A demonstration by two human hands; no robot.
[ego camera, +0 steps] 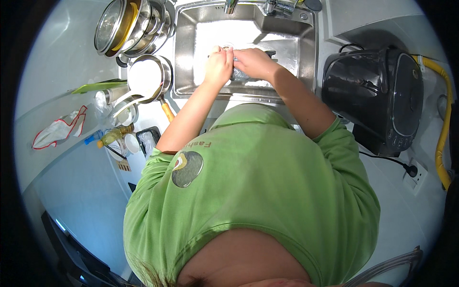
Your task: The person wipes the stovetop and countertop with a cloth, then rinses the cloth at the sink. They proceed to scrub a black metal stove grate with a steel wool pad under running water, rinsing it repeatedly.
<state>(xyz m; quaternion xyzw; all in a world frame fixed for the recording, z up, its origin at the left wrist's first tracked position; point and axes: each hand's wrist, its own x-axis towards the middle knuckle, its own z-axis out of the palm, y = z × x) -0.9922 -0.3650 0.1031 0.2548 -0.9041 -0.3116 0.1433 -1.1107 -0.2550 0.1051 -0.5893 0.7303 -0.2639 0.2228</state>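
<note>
Both of my hands are close together over a stainless steel sink [308,68]. My left hand [219,66] and my right hand [255,63] meet around a small object with a clear, glassy look, mostly covered by the fingers. Beneath them, in the basin, lies a shiny, dark-toned item [239,74], partly hidden; I cannot tell what it is. A black handle [270,53] shows just beyond my right hand. The faucet spout [230,6] is above the hands at the sink's far edge. Glare whitens the basin's left part.
Left of the sink stand stacked pots with a glass lid [109,27], a pan with a wooden handle [167,112], a white ladle [123,107] and an oil bottle [112,137]. On the right sit a black rice cooker [369,89] and a yellow hose [444,132] along the wall.
</note>
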